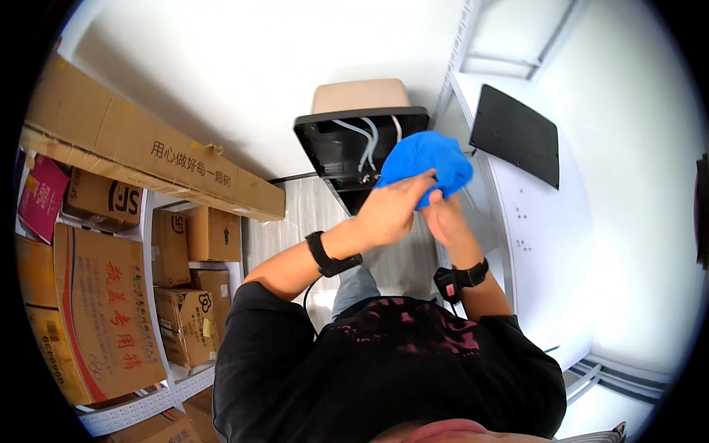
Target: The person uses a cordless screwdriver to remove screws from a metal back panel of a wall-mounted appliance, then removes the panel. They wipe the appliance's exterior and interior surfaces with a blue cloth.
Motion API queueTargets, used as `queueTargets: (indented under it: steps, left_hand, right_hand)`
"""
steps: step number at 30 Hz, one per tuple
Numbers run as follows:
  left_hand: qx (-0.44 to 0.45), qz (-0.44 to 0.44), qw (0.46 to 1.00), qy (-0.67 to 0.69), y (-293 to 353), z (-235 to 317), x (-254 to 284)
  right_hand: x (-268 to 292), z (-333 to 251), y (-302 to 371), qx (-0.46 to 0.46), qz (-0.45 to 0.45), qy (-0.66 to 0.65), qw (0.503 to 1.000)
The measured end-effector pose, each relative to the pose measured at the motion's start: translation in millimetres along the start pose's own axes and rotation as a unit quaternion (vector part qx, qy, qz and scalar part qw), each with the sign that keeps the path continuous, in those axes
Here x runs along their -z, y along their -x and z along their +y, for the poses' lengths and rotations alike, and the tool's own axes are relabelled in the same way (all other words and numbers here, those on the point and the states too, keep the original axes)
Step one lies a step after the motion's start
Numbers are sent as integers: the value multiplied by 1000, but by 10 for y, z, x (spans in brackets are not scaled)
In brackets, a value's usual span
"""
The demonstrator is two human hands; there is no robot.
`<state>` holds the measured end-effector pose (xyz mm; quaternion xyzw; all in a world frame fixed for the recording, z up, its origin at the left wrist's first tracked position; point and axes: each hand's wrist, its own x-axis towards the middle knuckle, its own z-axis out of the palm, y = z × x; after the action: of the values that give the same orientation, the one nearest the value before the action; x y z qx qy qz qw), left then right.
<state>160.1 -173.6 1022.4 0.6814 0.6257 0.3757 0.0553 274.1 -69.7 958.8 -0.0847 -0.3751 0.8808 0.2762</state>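
Observation:
A bright blue cloth [422,156] is bunched up in front of my chest, between both hands. My left hand [389,211] is closed on its lower left side, fingers pressed against the fabric. Gripping the lower right edge is my right hand [447,218], with the thumb up against the cloth; its other fingers are partly hidden. Just beyond the cloth stands a tall black appliance [314,144] with an open top or back. Pale tubes [367,140] run inside it, and the cloth covers part of its right side.
A dark flat panel [515,135] with small holes lies on the white shelf top [543,273] to the right, near several scattered small screws [523,214]. On the left, a long cardboard box [148,140] tops a rack of cardboard boxes [111,310]. Pale wood-look floor [295,203] shows between.

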Motion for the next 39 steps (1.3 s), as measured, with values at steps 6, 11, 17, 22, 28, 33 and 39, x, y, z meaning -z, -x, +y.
queueTargets:
  steps: [6, 11, 17, 22, 28, 33, 39]
  left_hand:
    - [25, 3, 998, 55, 338, -708, 608]
    - [13, 156, 987, -48, 401, -1464, 1146]
    - [172, 155, 956, -178, 188, -2154, 1299]
    - [264, 98, 944, -175, 79, -2425, 1089]
    - [267, 130, 935, -194, 191, -2660, 962]
    - [265, 157, 932, -191, 192, -2735, 925]
    - [238, 125, 954, -131, 259, -2850, 1000]
  right_hand:
    - [-607, 521, -729, 20, 137, 23, 990]
    - [-656, 286, -1038, -71, 183, -90, 976]
    - [-653, -182, -1476, 179, 185, 418, 871]
    - [-384, 114, -2144, 184, 13, 841, 509]
    - [-303, 282, -2221, 134, -73, 853, 499]
    - [-406, 318, -2374, 158, -142, 833, 511]
    - [-854, 736, -2611, 164, -242, 791, 538]
